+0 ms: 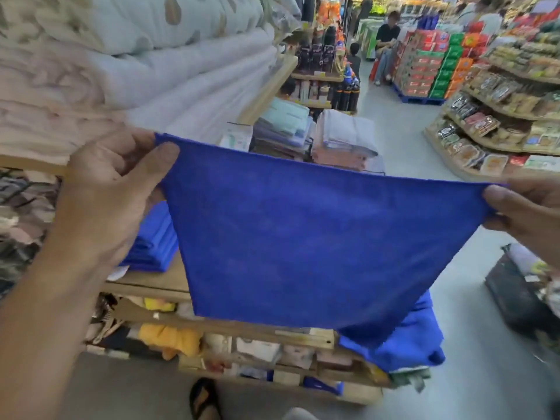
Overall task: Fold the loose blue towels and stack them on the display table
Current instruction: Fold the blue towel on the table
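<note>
Gripping the blue towel (pixel 303 237) by its two upper corners, I have it spread in the air over the near edge of the display table (pixel 151 283), clear of the wood. My left hand (pixel 115 189) pinches the upper left corner between thumb and curled fingers. My right hand (pixel 527 213) pinches the upper right corner the same way, though much of that hand lies outside the view. The top edge runs taut between the two pinches, and the cloth hangs flat below it, narrowing toward a fairly straight bottom edge. I judge the step in hand to be the first fold. To do it well, I hold both pinches firm and the top edge tight, then bring the right corner across to the left so that the two upper corners coincide before I release either. The fabric looks thin and limp, so I expect the free lower corners to swing. I let them settle and check that they line up. I then lower the halved towel onto bare wood, smooth it flat and fold again to match the outline of the folded blue stack (pixel 157 237), which sits on the table to the left, partly behind the held towel. Placement goes square on top of that stack. A heap of loose blue towels (pixel 406 338) lies at the near right corner of the table. I steer the hanging edge away from it to avoid dragging it off.
</note>
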The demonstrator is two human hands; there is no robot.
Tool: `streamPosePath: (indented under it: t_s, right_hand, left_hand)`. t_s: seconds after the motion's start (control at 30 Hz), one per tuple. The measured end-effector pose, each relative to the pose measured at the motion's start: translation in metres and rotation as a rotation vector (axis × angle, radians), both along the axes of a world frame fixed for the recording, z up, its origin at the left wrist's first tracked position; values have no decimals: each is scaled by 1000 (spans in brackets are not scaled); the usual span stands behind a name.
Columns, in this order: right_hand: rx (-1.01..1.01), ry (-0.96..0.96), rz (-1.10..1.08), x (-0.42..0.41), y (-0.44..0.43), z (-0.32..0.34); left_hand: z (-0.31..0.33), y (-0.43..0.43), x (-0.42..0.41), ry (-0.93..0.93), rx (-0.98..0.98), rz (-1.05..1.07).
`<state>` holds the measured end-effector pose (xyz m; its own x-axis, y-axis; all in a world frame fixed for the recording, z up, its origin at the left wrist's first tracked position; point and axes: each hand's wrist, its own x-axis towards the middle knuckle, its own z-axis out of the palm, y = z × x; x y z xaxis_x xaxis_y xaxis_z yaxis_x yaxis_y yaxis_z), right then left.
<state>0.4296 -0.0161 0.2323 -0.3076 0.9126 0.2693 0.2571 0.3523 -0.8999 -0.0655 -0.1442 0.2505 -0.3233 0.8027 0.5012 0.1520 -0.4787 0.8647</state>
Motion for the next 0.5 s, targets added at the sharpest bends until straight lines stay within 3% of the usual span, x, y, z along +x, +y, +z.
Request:
streamPosePath:
  t_s: [0.27, 0.5]
  right_hand:
    - [-172, -51, 162, -58, -19, -71]
    - [-211, -225, -8, -82, 19, -124]
  left_hand:
    - [-104, -23, -24, -116, -305, -18]
    - [-154, 19, -39, -119, -489, 11]
